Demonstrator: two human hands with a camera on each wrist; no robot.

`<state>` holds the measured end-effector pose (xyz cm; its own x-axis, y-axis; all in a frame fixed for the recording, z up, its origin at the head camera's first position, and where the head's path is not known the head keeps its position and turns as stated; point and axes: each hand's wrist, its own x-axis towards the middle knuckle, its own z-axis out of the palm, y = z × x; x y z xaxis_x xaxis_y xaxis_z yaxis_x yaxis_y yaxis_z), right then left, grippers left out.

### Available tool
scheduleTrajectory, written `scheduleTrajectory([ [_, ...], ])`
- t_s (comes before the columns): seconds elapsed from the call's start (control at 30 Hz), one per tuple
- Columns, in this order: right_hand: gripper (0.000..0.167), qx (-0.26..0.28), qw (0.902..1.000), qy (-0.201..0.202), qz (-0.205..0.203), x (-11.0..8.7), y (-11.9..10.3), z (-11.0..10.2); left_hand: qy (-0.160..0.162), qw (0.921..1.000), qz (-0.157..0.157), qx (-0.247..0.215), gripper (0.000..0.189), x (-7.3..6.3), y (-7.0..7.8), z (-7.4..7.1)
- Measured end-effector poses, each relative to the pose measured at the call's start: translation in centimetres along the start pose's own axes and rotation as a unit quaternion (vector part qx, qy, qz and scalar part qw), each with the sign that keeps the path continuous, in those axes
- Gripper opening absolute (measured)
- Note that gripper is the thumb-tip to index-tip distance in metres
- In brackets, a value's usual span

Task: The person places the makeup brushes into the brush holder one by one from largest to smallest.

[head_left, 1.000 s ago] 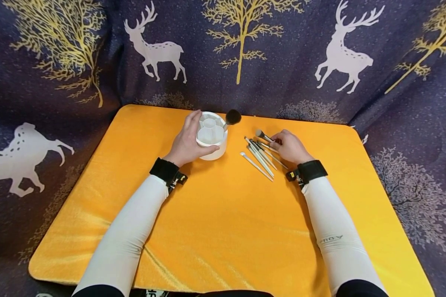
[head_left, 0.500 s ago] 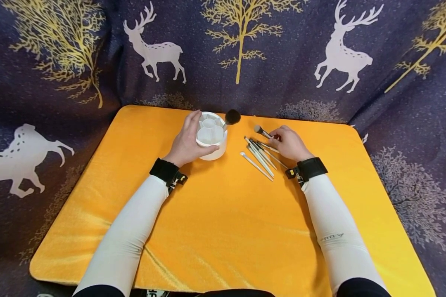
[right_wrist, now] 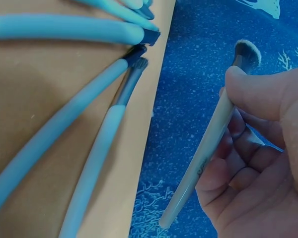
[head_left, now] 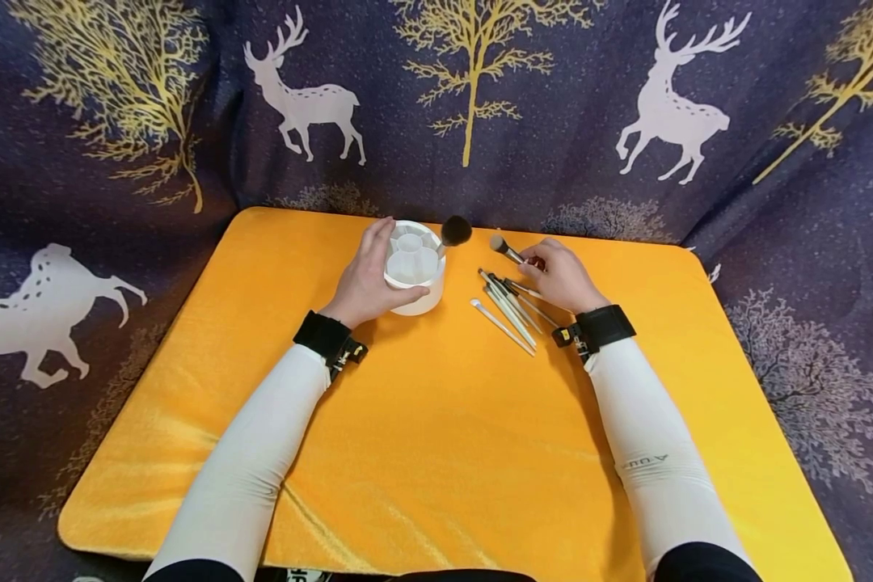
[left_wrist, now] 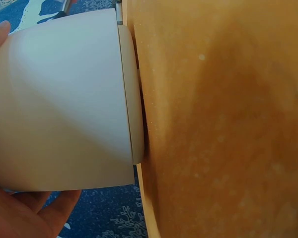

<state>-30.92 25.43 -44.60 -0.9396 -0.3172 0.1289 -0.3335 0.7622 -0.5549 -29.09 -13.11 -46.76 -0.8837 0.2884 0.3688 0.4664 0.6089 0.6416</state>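
My left hand (head_left: pixel 367 279) grips the side of a round white brush holder (head_left: pixel 428 301), thumb at the front and fingers behind. Inside its top are several clear compartments, and a large dark fluffy makeup brush (head_left: pixel 455 231) leans out at the right. My right hand (head_left: pixel 562 277) pinches a makeup brush (head_left: pixel 510 250) near its bristle end; in the right wrist view the pale handle (right_wrist: pixel 198 158) slants down past the curled fingers. Left of and below that hand, several slim makeup brushes (head_left: pixel 509 303) lie in a loose bunch, one white-tipped brush (head_left: pixel 502 326) slightly apart.
An orange cloth (head_left: pixel 436 420) covers the table. Behind it hangs a dark curtain (head_left: pixel 553 145) printed with deer and trees. Each wrist wears a black strap (head_left: pixel 323 333) with a small camera.
The right hand has lifted the makeup brush off the bunch and moved it a little up and left. The left hand and holder stay where they were.
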Motion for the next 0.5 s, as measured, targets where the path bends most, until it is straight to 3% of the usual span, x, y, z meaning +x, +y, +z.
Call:
scheduleTrajectory([
  [0.5, 0.026, 0.014, 0.9994, 0.020, -0.025, 0.5, -1.6, 0.3, 0.001, 1.0000, 0.000, -0.001, 0.132, -0.1, 0.0, 0.0],
])
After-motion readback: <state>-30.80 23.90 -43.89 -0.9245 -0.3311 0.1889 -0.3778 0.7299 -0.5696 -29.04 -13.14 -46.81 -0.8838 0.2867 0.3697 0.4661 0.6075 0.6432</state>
